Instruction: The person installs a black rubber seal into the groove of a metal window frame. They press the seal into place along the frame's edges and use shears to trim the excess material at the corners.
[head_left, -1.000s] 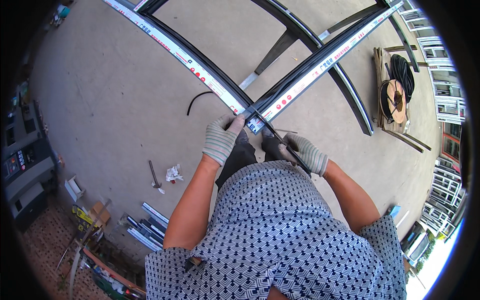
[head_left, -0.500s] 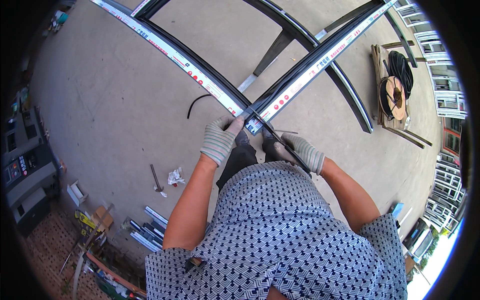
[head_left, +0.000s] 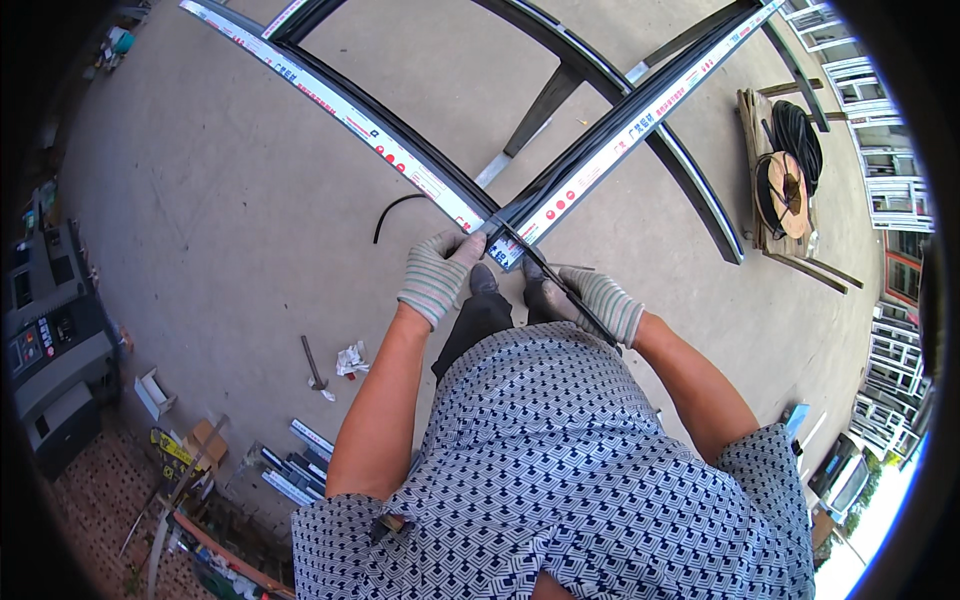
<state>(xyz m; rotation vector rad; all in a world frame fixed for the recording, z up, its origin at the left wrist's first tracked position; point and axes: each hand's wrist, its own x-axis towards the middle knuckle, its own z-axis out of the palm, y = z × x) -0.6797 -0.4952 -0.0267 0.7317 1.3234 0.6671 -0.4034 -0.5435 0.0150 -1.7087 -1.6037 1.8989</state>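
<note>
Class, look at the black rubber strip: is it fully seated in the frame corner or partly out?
Partly out: the black rubber strip runs free from the frame corner to the right hand.

White protective film strips (head_left: 610,160) with red markings are seen along the frame bars; a flattened cardboard box (head_left: 205,440) lies lower left

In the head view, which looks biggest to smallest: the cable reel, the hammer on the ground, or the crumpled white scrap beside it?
1. Cable reel, clearly largest.
2. Hammer.
3. Crumpled white scrap, only slightly smaller than the hammer.
The fisheye lens bends things near the rim, so true sizes are unsure.
</note>
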